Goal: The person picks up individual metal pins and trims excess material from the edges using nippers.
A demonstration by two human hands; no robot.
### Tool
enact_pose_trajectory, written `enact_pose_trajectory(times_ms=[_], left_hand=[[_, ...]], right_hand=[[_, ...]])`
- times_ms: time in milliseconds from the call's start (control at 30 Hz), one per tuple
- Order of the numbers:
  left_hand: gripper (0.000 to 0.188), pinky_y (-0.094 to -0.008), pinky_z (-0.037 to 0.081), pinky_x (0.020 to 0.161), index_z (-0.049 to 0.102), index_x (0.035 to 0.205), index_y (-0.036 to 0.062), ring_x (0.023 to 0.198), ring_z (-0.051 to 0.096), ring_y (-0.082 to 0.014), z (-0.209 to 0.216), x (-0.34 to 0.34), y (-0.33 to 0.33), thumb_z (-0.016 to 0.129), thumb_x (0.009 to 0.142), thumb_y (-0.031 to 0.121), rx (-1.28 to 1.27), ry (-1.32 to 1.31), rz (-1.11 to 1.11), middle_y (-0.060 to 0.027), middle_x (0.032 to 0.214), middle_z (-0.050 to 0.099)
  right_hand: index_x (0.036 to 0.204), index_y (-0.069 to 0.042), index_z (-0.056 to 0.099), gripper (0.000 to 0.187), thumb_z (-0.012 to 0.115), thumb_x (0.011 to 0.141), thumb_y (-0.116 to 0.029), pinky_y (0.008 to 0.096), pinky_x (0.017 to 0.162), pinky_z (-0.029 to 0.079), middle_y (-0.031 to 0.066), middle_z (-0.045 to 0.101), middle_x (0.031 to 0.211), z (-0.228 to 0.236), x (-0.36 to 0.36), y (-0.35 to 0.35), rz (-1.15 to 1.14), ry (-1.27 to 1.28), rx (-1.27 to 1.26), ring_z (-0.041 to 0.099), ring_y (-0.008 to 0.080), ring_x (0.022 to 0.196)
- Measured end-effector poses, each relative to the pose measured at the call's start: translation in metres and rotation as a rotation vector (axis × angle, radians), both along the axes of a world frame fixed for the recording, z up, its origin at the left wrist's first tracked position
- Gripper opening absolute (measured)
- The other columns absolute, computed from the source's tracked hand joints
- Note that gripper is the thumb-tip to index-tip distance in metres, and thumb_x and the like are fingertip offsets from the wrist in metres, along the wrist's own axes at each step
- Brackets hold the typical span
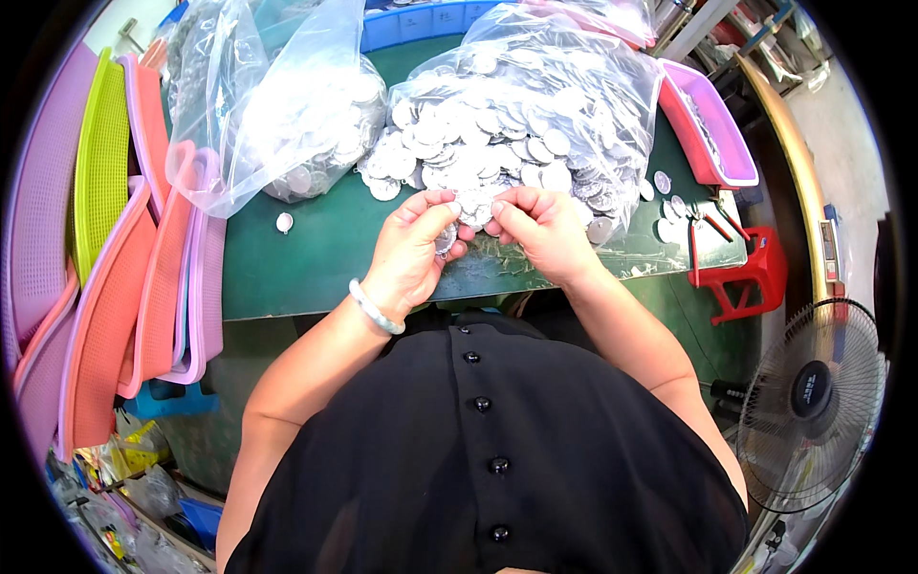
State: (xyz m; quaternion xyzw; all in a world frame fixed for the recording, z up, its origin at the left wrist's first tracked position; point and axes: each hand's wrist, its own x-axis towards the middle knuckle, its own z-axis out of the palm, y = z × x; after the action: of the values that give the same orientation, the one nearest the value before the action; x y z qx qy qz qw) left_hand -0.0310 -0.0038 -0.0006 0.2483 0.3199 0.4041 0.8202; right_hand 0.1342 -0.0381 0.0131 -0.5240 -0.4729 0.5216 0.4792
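Observation:
Between both hands, over the near edge of the green table (pixel 287 258), is a round silvery metal disc (pixel 474 208). My left hand (pixel 409 244) pinches its left side with thumb and fingers. Another similar disc (pixel 446 239) rests against the curled fingers of that hand. The right side of the first disc is gripped by the thumb and forefinger of my right hand (pixel 550 230). Just beyond my fingers, a heap of such discs (pixel 459 143) spills from a large clear plastic bag (pixel 612 115). Glare washes out their surface detail.
A second clear bag (pixel 316 124) of discs stands left of the heap. Stacked plastic baskets (pixel 105 316) crowd the left side. At right are a pink bin (pixel 703 124), red-handled tools (pixel 712 230), a red stool (pixel 751 277) and a fan (pixel 813 402).

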Motion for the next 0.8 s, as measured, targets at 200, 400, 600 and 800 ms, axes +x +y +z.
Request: enact_pose_trajectory(times_ms=[200, 400, 600, 800], left_hand=[[0.016, -0.0235, 0.041, 0.051, 0.052, 0.095, 0.0032, 0.065, 0.054, -0.0157, 0.0026, -0.0004, -0.0004, 0.057, 0.081, 0.007, 0.002, 0.054, 0.003, -0.0054, 0.082, 0.055], [0.013, -0.0213, 0.041, 0.050, 0.056, 0.091, 0.0036, 0.061, 0.054, -0.0122, 0.0042, -0.0005, -0.0009, 0.059, 0.080, 0.011, 0.041, 0.087, 0.004, -0.0037, 0.079, 0.057], [0.018, -0.0251, 0.042, 0.050, 0.051, 0.100, -0.0001, 0.065, 0.055, -0.0172, 0.0046, -0.0031, -0.0008, 0.051, 0.084, 0.010, 0.039, 0.050, -0.037, -0.0084, 0.084, 0.055], [0.024, -0.0253, 0.044, 0.052, 0.048, 0.102, -0.0036, 0.066, 0.055, -0.0177, 0.0052, -0.0039, -0.0009, 0.043, 0.086, 0.013, 0.054, -0.002, -0.047, -0.0108, 0.085, 0.055]], right_hand=[[0.086, 0.002, 0.061, 0.016, 0.055, 0.082, -0.012, 0.0188, 0.054, 0.040, 0.0019, 0.059, 0.068, -0.0036, 0.0000, -0.0043, 0.030, -0.044, 0.002, 0.049, 0.0049, 0.056], [0.083, 0.003, 0.061, 0.016, 0.055, 0.082, -0.012, 0.0184, 0.053, 0.040, 0.0024, 0.059, 0.066, -0.0060, -0.0020, -0.0074, 0.036, -0.033, 0.013, 0.049, 0.0049, 0.056], [0.081, 0.002, 0.061, 0.015, 0.055, 0.081, -0.011, 0.0188, 0.052, 0.041, 0.0030, 0.059, 0.065, -0.0039, -0.0014, -0.0087, 0.009, 0.099, -0.066, 0.050, 0.0060, 0.054], [0.081, 0.001, 0.062, 0.014, 0.056, 0.082, -0.012, 0.0182, 0.051, 0.041, 0.0039, 0.060, 0.065, -0.0079, 0.0000, -0.0089, 0.002, 0.238, -0.132, 0.051, 0.0068, 0.053]])
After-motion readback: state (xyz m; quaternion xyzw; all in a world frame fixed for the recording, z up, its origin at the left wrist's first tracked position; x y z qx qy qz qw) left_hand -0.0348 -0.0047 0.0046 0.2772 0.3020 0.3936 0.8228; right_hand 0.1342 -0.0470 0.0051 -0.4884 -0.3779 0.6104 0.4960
